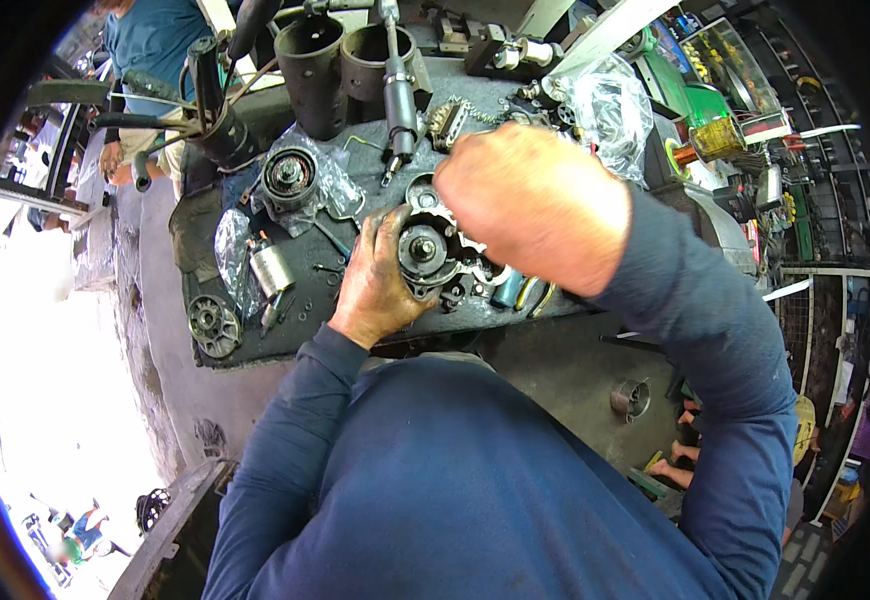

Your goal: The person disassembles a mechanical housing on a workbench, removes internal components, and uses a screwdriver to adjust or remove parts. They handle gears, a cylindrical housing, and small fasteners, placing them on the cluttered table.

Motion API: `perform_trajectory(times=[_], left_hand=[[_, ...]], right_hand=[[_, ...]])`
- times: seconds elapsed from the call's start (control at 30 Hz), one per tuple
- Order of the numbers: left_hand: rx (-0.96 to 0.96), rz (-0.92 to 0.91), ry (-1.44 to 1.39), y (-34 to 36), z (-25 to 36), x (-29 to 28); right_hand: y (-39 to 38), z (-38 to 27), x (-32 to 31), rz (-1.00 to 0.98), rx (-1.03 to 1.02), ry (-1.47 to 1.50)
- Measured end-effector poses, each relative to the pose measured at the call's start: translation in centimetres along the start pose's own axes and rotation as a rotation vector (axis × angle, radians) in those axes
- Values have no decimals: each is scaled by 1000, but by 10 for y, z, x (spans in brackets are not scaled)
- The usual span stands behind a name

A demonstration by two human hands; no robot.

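My left hand (375, 285) wraps its fingers and thumb around the left side of a round metal motor housing (427, 262), which has a shaft end at its centre. Just to the right and above it, my right hand (525, 195) is closed in a fist. Whatever may be in that fist is hidden by the hand itself. A smaller round metal piece (422, 190) shows between the housing and the right fist. Left of my left hand lies a round part with copper windings (290, 176) on clear plastic. A grey power tool (398, 110) hangs down beyond the housing.
A dark worktable (305, 330) carries a silver cylinder (272, 268), a slotted round end cover (215, 325) and small loose parts. Two dark metal cylinders (313, 80) stand at the back. People (160, 60) are at the upper left and lower right. A metal ring (631, 399) lies on the floor.
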State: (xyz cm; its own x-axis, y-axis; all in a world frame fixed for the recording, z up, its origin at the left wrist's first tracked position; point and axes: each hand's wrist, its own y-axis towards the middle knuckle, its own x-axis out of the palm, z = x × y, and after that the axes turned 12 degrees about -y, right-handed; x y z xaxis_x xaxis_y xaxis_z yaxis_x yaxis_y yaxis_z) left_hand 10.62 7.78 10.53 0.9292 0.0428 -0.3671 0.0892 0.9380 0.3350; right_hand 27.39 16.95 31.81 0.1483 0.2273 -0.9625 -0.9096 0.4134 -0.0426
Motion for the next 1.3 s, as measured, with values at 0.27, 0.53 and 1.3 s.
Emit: perform_trajectory(times=[0.27, 0.53, 1.3], left_hand=[[-70, -49, 34, -3, 0, -4], [-187, 213, -171, -10, 56, -36], [-620, 337, -1079, 38, 88, 8]], right_hand=[[-40, 84, 97, 105, 743, 166], [-75, -16, 148, 602, 988, 721], [-52, -40, 119, 269, 876, 1823]])
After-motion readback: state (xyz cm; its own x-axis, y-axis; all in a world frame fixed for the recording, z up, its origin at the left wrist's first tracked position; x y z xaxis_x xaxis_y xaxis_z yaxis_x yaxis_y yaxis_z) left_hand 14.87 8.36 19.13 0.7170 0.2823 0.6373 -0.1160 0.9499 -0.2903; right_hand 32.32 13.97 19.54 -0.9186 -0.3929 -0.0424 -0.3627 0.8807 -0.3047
